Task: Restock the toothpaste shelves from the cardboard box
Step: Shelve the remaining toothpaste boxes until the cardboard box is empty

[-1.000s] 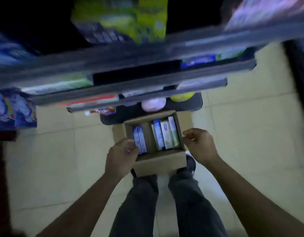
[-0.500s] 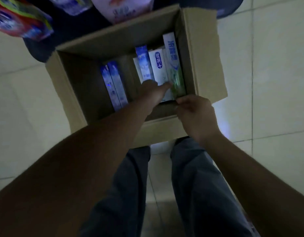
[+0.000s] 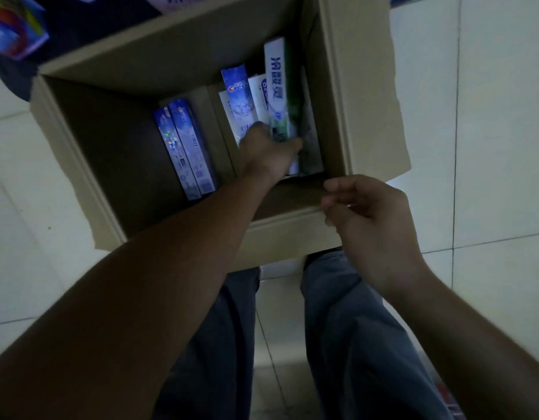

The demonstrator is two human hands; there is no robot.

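Toothpaste cartons (image 3: 238, 104): two blue at left of cardboard box (image 3: 171, 53), four at right, long axes running near-to-far. Left hand (image 3: 268, 153) fingers grip the green-and-white carton (image 3: 276, 83); right hand (image 3: 371, 225) fingers curled, hold indeterminable.

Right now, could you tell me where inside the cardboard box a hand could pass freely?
The widest bare gap lies between the left wall of the cardboard box and the two blue toothpaste cartons. A narrow strip separates that pair from the right-hand carton stack. Against the right wall it is crowded: the left hand grips cartons there.
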